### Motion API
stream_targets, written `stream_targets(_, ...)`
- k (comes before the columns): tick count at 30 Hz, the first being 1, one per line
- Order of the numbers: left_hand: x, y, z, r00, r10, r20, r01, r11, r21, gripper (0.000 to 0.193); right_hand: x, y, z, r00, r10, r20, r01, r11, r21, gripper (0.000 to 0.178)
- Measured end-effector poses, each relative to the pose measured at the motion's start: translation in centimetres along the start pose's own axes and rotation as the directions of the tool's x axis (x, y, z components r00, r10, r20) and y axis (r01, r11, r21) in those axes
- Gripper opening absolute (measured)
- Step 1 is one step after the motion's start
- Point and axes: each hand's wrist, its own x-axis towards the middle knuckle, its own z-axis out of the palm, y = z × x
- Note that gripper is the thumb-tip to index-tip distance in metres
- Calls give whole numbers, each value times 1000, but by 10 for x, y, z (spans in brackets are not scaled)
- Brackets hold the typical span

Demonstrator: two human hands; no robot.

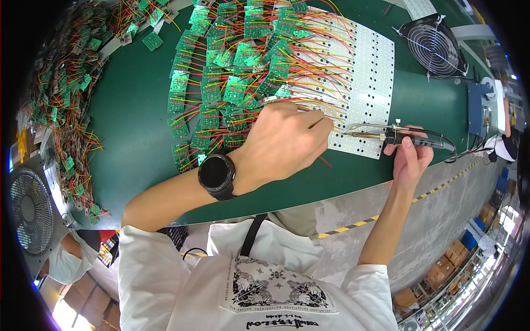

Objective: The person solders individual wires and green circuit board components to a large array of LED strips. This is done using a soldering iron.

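Green and smooth, the counter (132, 121) is carrying a thin white panel (378, 83) speckled with dark round dots. Red and yellow wires (323, 55) are fanning across it from rectangular green circuit boards (234, 89). The right hand (411, 157) is gripping a slim soldering iron (393, 137) over the panel; the left hand (287, 142) is curling narrow beside its tip, whether holding anything I cannot tell.

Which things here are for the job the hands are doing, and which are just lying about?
For the job, it seems:
soldering iron, in the right hand
white dotted board, beneath the iron's tip
wired green circuit boards, by the left hand

Just around, probably:
round fan, far left
cardboard boxes, lower right
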Motion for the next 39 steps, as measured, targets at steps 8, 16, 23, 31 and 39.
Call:
stream_targets(8,-1,0,1,1000,-8,-7,8,1000,-8,6,-1,1,0,1000,-8,4,8,999,-36,19)
stream_targets(16,-1,0,0,1000,-7,-1,7,1000,-12,7,-2,1,0,1000,0,-12,0,999,-36,19)
stream_targets(23,0,1,3,1000,-21,20,21,1000,-4,8,-1,4,-3,1000,-16,25,17,999,-32,23)
stream_targets(31,2,6,-5,999,-32,35,32,999,2,11,1,-2,2,999,-28,-31,28,999,18,23)
stream_targets(39,11,2,-30,962,145,232,-107,980,-169,20,2,-5,4,995,35,-92,-30,998,58,23)
